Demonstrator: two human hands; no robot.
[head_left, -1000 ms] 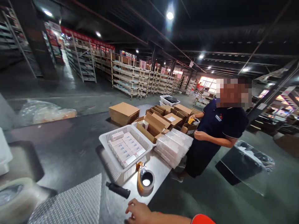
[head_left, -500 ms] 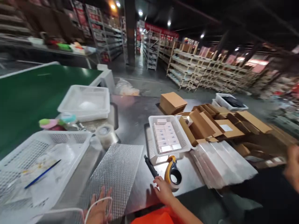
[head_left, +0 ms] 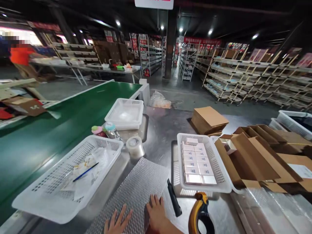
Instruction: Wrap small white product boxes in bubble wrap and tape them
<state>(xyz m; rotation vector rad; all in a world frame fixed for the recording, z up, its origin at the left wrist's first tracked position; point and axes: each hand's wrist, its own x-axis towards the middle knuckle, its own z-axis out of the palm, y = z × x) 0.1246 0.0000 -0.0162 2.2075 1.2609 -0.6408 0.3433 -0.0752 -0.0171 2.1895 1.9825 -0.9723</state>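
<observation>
Both palms are down on a sheet of bubble wrap on the metal table. My left hand has its fingers spread near the bottom edge of the view. Beside it, my right hand lies with fingers apart on the right part of the sheet. A black utility knife rests just right of my right hand. Further right is a yellow and black tape dispenser. Small white boxes fill part of a white basket behind these tools.
At left, a white basket holds a blue pen and plastic bags. A tape roll stands near stacked baskets. Cardboard boxes crowd the right side. A green conveyor runs behind; a person stands far left.
The view has turned left. My right hand has moved from beside the knife onto the bubble wrap, nearer my left hand. The left hand remains on the sheet.
</observation>
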